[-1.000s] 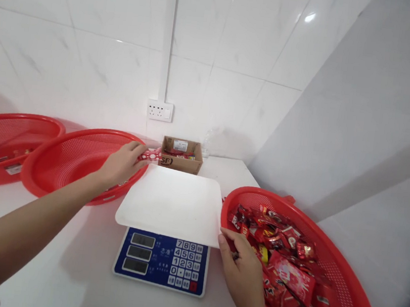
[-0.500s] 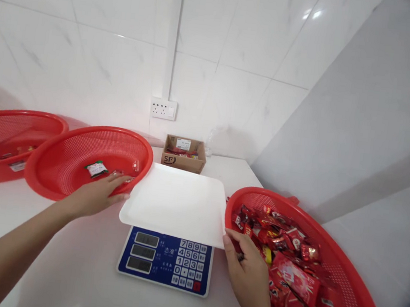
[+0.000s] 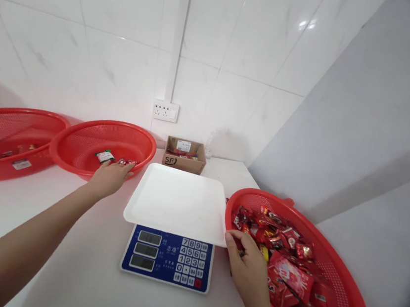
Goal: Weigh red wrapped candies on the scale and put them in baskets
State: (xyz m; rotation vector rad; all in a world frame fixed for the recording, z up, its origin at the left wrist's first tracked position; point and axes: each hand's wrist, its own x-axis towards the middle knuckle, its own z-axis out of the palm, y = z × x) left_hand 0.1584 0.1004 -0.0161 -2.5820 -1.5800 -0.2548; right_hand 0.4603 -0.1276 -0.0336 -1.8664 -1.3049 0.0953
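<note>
My left hand [image 3: 109,179] reaches over the near rim of the middle red basket [image 3: 61,148], its fingers spread beside a few red-wrapped pieces [image 3: 126,162]. Also inside lies a small white packet with green edges [image 3: 105,156]. At the near right corner of the white tray [image 3: 178,202] on a weighing scale [image 3: 167,258], my right hand [image 3: 247,261] has its fingers curled and closed. Something small and dark shows between its thumb and fingers, too hidden to name. Next to this hand, the right red basket [image 3: 347,270] holds many red-wrapped snack packets [image 3: 291,273].
Another red basket [image 3: 39,165], at the far left, has a few small pieces in it. A cardboard box [image 3: 184,164] with red packets stands behind the scale. Against the tiled wall sits a power socket [image 3: 166,111] above the white table [image 3: 80,257].
My left hand has moved up and slightly left, onto the middle basket's near side. That basket has shifted back and right and looks flatter. My right hand stays by the tray corner.
</note>
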